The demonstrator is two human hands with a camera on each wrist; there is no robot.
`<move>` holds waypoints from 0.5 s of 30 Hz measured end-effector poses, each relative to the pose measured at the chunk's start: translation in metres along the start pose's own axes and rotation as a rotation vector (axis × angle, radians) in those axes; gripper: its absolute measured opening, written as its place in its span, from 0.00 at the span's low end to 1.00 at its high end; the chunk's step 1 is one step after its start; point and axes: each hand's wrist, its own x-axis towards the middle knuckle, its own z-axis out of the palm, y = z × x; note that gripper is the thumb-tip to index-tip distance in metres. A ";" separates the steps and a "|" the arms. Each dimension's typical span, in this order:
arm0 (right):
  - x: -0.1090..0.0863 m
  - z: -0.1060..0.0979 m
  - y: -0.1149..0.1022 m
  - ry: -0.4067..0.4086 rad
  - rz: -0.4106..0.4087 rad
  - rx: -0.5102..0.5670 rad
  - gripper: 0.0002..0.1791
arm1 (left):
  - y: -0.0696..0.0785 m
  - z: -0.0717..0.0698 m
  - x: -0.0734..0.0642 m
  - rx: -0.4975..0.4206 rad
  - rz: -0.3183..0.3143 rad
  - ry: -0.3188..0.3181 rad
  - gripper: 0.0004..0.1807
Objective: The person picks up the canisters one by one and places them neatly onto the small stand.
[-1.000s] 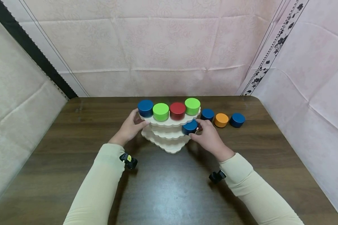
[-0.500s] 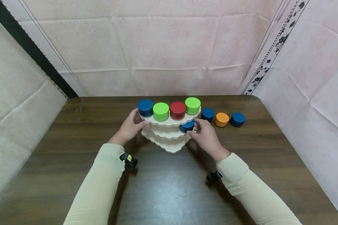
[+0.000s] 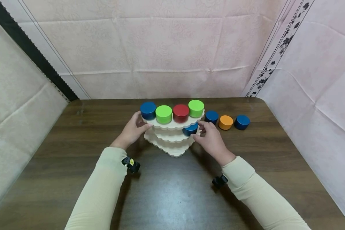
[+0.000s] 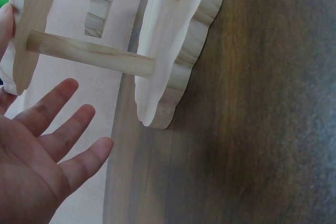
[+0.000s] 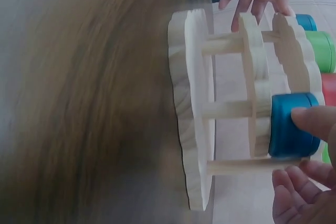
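A three-tier wooden stand with scalloped edges stands on the table. My left hand pinches the left edge of its top tier between thumb and forefinger; in the left wrist view the other fingers spread out free below. My right hand holds a short, shiny blue cylinder at the right of the middle tier, partly under the top one. In the right wrist view the thumb presses this cylinder, whose base is right at the tier's surface.
On the top tier sit a blue cylinder, a red one and two green ones. To the right, on the brown table, are an orange cylinder and two more blue ones. Pale cloth hangs behind.
My right hand has moved slightly left, bringing the blue cylinder farther in under the top tier. The left hand and the stand have stayed in place.
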 end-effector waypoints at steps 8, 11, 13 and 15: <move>0.001 -0.009 0.014 -0.020 -0.073 -0.037 0.32 | 0.001 0.000 0.000 0.000 0.009 0.000 0.46; 0.001 -0.014 0.018 -0.022 -0.075 -0.073 0.32 | 0.000 -0.001 0.000 0.004 0.007 -0.003 0.47; 0.002 -0.017 0.021 -0.024 -0.075 -0.101 0.33 | 0.000 -0.001 0.000 0.004 0.009 -0.005 0.47; 0.004 -0.021 0.025 -0.027 -0.075 -0.125 0.33 | -0.001 -0.001 0.000 0.007 0.009 -0.005 0.47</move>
